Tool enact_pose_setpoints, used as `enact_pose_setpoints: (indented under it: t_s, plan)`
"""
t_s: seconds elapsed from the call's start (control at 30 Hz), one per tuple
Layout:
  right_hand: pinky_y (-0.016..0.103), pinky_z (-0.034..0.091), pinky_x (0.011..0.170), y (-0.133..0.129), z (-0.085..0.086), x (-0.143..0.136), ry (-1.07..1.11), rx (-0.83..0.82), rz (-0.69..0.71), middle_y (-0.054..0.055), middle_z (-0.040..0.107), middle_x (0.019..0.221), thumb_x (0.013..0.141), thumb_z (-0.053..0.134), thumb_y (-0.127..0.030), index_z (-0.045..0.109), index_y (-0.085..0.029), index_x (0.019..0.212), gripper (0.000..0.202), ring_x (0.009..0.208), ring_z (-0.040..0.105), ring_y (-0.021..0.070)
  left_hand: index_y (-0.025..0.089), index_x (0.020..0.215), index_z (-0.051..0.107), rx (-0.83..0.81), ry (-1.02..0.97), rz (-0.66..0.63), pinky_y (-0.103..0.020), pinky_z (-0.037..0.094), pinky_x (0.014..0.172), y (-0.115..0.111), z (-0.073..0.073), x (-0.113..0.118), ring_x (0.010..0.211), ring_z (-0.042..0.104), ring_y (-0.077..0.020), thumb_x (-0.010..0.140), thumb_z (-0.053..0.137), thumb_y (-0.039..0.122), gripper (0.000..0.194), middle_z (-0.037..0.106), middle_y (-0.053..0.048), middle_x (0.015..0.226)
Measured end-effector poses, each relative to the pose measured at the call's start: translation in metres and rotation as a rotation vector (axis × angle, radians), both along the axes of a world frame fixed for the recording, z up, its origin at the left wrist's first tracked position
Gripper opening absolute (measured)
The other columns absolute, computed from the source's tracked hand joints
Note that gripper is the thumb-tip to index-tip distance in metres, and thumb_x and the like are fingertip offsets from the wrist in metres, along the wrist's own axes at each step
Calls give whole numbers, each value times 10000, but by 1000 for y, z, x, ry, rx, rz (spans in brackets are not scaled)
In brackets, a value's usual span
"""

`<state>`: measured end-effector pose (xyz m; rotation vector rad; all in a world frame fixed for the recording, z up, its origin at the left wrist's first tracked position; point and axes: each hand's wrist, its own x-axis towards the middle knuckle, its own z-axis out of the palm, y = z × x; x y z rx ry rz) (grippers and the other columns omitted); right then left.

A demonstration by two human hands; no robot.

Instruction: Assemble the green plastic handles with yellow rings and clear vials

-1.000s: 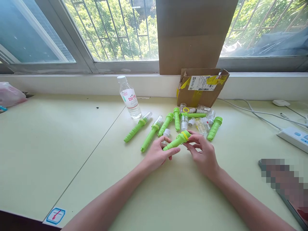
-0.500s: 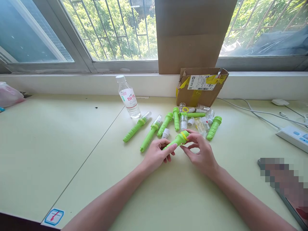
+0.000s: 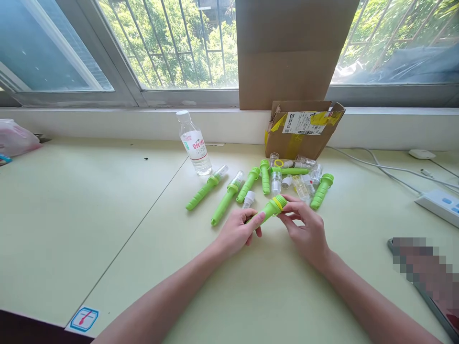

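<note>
A green ribbed tube (image 3: 269, 209) with a threaded end is held above the table by my left hand (image 3: 238, 228), thumb on top and fingers wrapped beneath. Around its neck, just below the thread, sits a yellow ring (image 3: 277, 204). My right hand (image 3: 307, 228) pinches at the threaded end near that ring, its fingertips partly hidden behind the tube. A white cap with a clear ribbed body (image 3: 248, 199) lies just behind my left hand. Two green tubes with clear tops (image 3: 227, 198) (image 3: 206, 188) lie to the left.
More green tubes (image 3: 322, 191), clear parts (image 3: 300, 187) and a loose yellow ring (image 3: 278, 163) lie before an open cardboard box (image 3: 299, 136). A water bottle (image 3: 195, 148) stands back left. At right are cables, a power strip (image 3: 439, 204) and a blurred phone (image 3: 423, 282).
The whole view has shifted slightly, moving the scene a little to the right. My right fingertips have closed in on the tube's neck, and the yellow ring sits more evenly around it.
</note>
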<state>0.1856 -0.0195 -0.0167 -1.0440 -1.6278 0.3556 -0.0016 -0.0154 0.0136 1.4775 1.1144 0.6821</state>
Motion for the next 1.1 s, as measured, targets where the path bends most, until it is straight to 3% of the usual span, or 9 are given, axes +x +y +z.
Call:
enact_pose_setpoints:
  t_s: [0.2, 0.4, 0.6, 0.8, 1.1]
  plan:
    - [326, 614, 611, -2, 2, -1, -12, -6, -5, 64, 662, 1126, 841, 615, -178, 585, -233, 870, 69, 821, 680, 179, 171, 776, 574, -13, 15, 26, -204, 260, 383, -3, 3, 2, 378, 356, -47, 856, 480, 580, 427, 568, 23, 602]
    - [326, 618, 609, -3, 4, -2, -16, 12, -9, 76, 657, 1139, 846, 610, -184, 587, -231, 877, 61, 811, 680, 176, 215, 855, 465, -53, -7, 106, -190, 266, 395, -5, 7, 4, 374, 351, -48, 728, 677, 554, 420, 586, 56, 566]
    - [319, 616, 610, -2, 4, -3, 8, 1, 20, 80, 644, 1138, 836, 621, -173, 570, -231, 897, 98, 906, 679, 198, 204, 812, 436, -51, -67, 99, -197, 351, 396, -5, 6, 4, 388, 457, -70, 787, 614, 554, 393, 661, -2, 676]
    - [322, 620, 615, -2, 3, -4, 2, -4, 18, 74, 661, 1097, 853, 602, -190, 568, -236, 889, 68, 989, 664, 223, 170, 823, 547, -19, -75, 48, -191, 359, 394, -4, 3, 4, 488, 546, -100, 842, 538, 546, 376, 670, -45, 772]
    - [337, 628, 626, -2, 3, -3, -10, -9, 9, 74, 645, 1149, 854, 604, -204, 589, -233, 872, 37, 933, 673, 208, 175, 784, 560, -24, -66, -2, -201, 340, 400, -3, 2, 2, 439, 473, -76, 872, 470, 552, 397, 619, -3, 699]
